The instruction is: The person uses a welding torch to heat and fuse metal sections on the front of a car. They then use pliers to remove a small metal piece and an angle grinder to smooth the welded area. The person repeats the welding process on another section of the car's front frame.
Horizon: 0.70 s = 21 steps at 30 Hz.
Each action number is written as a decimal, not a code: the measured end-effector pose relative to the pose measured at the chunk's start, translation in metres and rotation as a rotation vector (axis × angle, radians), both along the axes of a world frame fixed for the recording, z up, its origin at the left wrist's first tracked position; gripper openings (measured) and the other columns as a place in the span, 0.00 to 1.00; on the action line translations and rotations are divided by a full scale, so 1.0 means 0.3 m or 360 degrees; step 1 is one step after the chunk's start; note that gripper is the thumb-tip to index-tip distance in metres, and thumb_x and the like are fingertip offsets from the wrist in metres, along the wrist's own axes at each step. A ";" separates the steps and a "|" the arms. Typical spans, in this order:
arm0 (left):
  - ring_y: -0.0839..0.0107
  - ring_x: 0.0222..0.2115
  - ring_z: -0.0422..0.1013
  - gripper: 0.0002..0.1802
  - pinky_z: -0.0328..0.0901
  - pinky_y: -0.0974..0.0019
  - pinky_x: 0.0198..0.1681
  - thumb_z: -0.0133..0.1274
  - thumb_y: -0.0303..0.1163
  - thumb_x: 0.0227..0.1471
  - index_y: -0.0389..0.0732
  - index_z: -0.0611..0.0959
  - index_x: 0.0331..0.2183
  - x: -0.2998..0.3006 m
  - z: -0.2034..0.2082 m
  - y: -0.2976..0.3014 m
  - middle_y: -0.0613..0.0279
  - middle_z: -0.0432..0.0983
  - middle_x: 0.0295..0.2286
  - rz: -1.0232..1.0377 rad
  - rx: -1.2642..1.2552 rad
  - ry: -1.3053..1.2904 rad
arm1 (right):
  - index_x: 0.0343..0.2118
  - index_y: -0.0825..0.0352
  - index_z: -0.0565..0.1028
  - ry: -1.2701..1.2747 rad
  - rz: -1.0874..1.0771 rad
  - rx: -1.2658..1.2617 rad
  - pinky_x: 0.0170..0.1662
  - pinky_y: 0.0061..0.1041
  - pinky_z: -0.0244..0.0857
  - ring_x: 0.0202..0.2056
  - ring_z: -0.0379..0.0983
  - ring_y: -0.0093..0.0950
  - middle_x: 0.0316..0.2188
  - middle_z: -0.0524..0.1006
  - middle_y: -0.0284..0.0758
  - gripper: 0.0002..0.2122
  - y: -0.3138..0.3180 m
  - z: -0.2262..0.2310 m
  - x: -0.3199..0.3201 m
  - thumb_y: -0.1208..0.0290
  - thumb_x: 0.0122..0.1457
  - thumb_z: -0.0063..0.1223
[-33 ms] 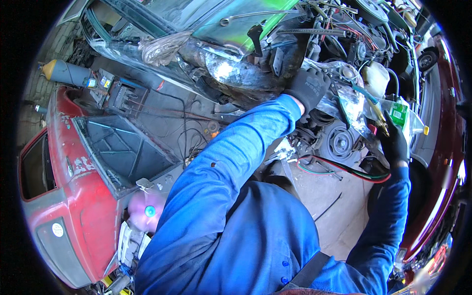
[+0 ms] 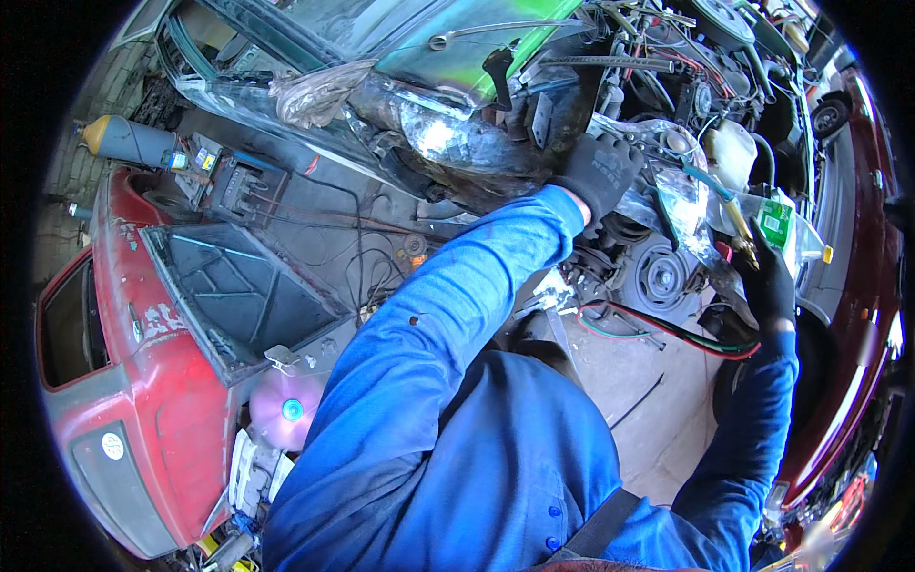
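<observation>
My left hand, in a dark grey work glove, is at the edge of the worn metal wheel-arch panel in the engine bay. Its fingers are curled and closed; what they hold, if anything, is hidden. A narrow dark strip stands just right of that hand. My right hand, in a black glove, is closed around a brass gas torch with a blue and tan upper part, pointing up and left at the panel. Red and green hoses run to my right wrist.
A clear plastic bottle with a green label and yellow cap lies by my right hand. A white reservoir sits behind it. Below is a round pulley-like part. Red bodywork stands left, beside a gas cylinder.
</observation>
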State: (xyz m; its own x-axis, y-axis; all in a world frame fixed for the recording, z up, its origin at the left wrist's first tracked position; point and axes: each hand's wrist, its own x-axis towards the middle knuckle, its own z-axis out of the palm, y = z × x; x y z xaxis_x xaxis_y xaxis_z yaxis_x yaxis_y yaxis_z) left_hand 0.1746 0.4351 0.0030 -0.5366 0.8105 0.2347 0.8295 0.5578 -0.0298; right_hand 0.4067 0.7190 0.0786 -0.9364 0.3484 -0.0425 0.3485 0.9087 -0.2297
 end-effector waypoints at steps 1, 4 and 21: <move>0.61 0.48 0.77 0.20 0.71 0.52 0.44 0.52 0.34 0.59 0.48 0.81 0.53 -0.013 0.009 -0.015 0.61 0.81 0.47 -0.0026 0.0089 0.0042 | 0.70 0.58 0.67 -0.0020 -0.0123 -0.0040 0.51 0.42 0.73 0.49 0.81 0.50 0.49 0.81 0.55 0.30 -0.027 0.023 0.006 0.75 0.63 0.55; 0.57 0.47 0.76 0.21 0.71 0.50 0.44 0.55 0.35 0.56 0.46 0.81 0.52 -0.008 0.017 -0.069 0.57 0.79 0.47 -0.0117 0.0396 -0.0107 | 0.70 0.61 0.68 0.0157 -0.0090 -0.0100 0.53 0.38 0.72 0.51 0.82 0.40 0.52 0.82 0.51 0.28 -0.087 0.082 0.078 0.75 0.66 0.55; 0.43 0.44 0.78 0.16 0.72 0.51 0.46 0.56 0.30 0.58 0.38 0.79 0.48 0.090 -0.114 -0.596 0.43 0.80 0.42 -0.0410 0.1553 -0.1537 | 0.67 0.64 0.69 0.1325 -0.1000 -0.0883 0.41 0.15 0.71 0.40 0.77 0.20 0.54 0.76 0.38 0.29 -1.023 0.351 0.357 0.82 0.61 0.51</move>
State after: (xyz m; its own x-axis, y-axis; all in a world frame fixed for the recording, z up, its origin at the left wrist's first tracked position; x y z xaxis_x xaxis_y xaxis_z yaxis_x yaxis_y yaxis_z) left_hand 0.2016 0.2564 -0.0313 -0.6708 0.6356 0.3822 0.3803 -0.1476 0.9130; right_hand 0.5139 0.4121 0.1838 -0.4178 0.8841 0.2095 0.2551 0.3355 -0.9069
